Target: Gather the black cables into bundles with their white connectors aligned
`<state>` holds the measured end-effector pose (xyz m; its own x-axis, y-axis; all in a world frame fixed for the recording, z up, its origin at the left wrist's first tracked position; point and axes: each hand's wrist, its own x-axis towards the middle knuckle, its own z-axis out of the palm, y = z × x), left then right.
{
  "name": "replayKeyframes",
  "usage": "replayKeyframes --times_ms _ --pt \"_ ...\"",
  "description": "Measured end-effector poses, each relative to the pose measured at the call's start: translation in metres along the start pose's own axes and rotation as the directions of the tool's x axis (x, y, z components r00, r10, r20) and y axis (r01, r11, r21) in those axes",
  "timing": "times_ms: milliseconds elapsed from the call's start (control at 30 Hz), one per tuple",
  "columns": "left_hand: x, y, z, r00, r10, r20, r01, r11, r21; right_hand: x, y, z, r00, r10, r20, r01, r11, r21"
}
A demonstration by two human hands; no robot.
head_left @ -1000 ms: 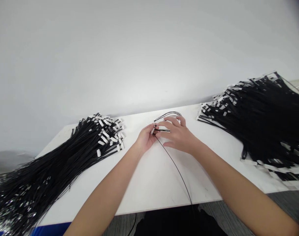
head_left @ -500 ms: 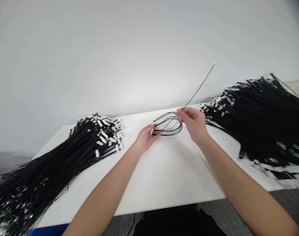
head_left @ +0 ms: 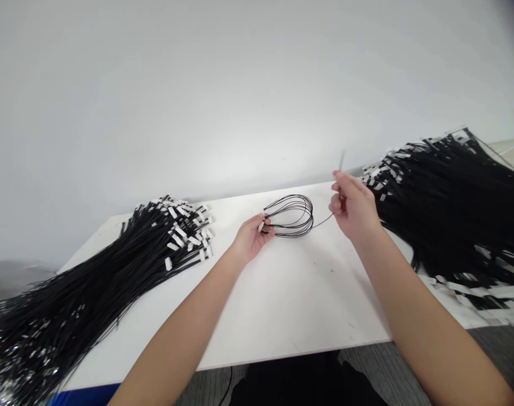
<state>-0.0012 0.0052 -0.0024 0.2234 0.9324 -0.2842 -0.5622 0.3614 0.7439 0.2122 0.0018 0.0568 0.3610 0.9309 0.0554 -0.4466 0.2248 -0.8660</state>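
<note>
A thin black cable [head_left: 297,232] is wound into several oval loops above the white table. My left hand [head_left: 254,234] pinches the left end of these loops, with a small white piece showing between its fingers. To the right, my right hand [head_left: 353,202] is closed around the loose length of the same cable, which runs from the bottom right of the coil up to the fingers. A short blurred end of it sticks up above that hand.
A long bundle of black cables [head_left: 113,276] with white ends lies on the left of the table [head_left: 290,316]. On the right is a larger pile of black cables [head_left: 460,208] with white ends. A pale wall [head_left: 257,96] rises behind the table.
My right hand has moved right, away from the coil, drawing the loose cable out to the coil's lower right. Less of its free end stands above the hand. My left hand stays in place.
</note>
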Motion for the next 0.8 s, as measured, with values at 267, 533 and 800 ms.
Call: replayKeyframes --times_ms 267,533,800 --pt "-0.002 -0.001 0.005 0.999 0.041 0.035 -0.042 0.999 0.030 -0.035 0.028 0.016 0.896 0.049 0.441 0.282 0.703 -0.653" --pt "-0.003 -0.002 0.004 0.997 0.040 0.062 -0.043 0.998 0.050 -0.038 0.035 0.015 0.843 0.033 0.538 0.432 0.555 -0.711" --pt "-0.003 -0.002 0.004 0.997 0.044 0.059 -0.048 0.997 0.063 -0.037 0.041 0.013 0.824 0.035 0.565 0.472 0.509 -0.720"
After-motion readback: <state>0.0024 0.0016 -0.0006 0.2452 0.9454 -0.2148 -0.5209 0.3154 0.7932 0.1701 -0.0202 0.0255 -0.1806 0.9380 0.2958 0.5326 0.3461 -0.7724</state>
